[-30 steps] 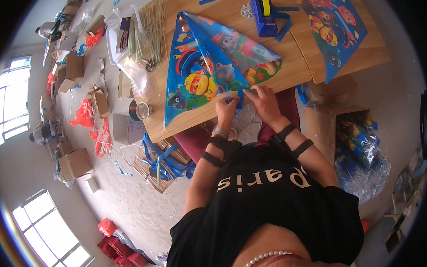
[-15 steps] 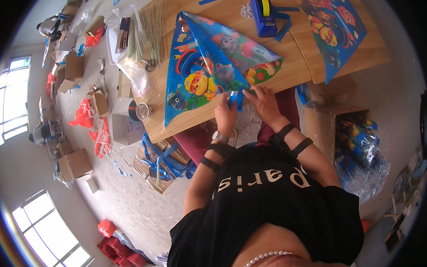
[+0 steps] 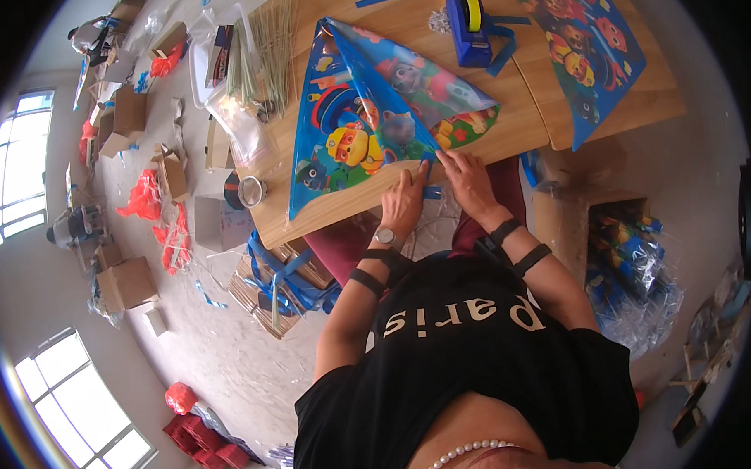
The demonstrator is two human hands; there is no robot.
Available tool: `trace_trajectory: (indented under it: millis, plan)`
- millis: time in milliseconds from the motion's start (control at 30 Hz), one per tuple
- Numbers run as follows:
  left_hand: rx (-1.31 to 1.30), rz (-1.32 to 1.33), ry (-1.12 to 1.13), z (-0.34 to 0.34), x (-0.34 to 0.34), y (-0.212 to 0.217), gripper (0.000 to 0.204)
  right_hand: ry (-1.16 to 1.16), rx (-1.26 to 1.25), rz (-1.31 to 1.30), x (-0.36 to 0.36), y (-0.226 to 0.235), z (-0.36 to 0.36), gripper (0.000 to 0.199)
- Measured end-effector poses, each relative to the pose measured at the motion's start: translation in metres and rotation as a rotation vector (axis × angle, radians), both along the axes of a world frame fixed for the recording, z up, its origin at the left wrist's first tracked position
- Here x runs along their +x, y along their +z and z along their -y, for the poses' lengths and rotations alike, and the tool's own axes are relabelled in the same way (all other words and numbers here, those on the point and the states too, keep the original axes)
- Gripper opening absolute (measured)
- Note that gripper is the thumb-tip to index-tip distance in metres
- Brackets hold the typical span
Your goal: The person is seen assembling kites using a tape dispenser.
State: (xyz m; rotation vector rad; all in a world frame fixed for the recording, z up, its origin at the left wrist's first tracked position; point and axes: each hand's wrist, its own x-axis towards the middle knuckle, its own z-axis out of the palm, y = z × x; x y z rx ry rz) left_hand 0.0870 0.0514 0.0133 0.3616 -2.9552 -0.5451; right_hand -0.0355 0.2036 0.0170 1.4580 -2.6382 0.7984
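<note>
Near the frame's centre, the left hand [image 3: 405, 202] and right hand [image 3: 467, 179] press flat, fingers together, on the lower edge of a blue cartoon-printed plastic kite [image 3: 372, 127] lying on the wooden table [image 3: 520, 122]; further up, a blue tape dispenser [image 3: 467, 20] holds a yellow roll

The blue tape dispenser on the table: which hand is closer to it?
Right. The right hand lies at the kite's near edge, almost straight below the blue tape dispenser. The left hand sits farther left and lower.
</note>
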Motion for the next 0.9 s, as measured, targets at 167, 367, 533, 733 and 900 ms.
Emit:
trace_trajectory:
  millis: [167, 367, 533, 733, 900]
  plan:
    - [-0.016, 0.005, -0.008, 0.0, 0.001, 0.003, 0.057, -0.001, 0.001, 0.017, -0.001, 0.0, 0.001, 0.05]
    - [0.009, -0.008, 0.001, 0.0, 0.001, 0.003, 0.056, 0.0, 0.003, 0.019, -0.002, -0.001, 0.0, 0.051]
    - [0.051, -0.025, 0.039, -0.001, 0.0, 0.002, 0.056, 0.001, 0.021, 0.021, 0.0, 0.004, 0.002, 0.051]
    - [0.041, 0.013, -0.003, 0.001, 0.0, 0.0, 0.057, 0.039, 0.069, -0.081, 0.0, 0.008, 0.003, 0.051]
    - [0.041, -0.022, 0.015, 0.001, -0.002, -0.001, 0.058, 0.031, 0.077, -0.066, -0.004, 0.009, 0.009, 0.047]
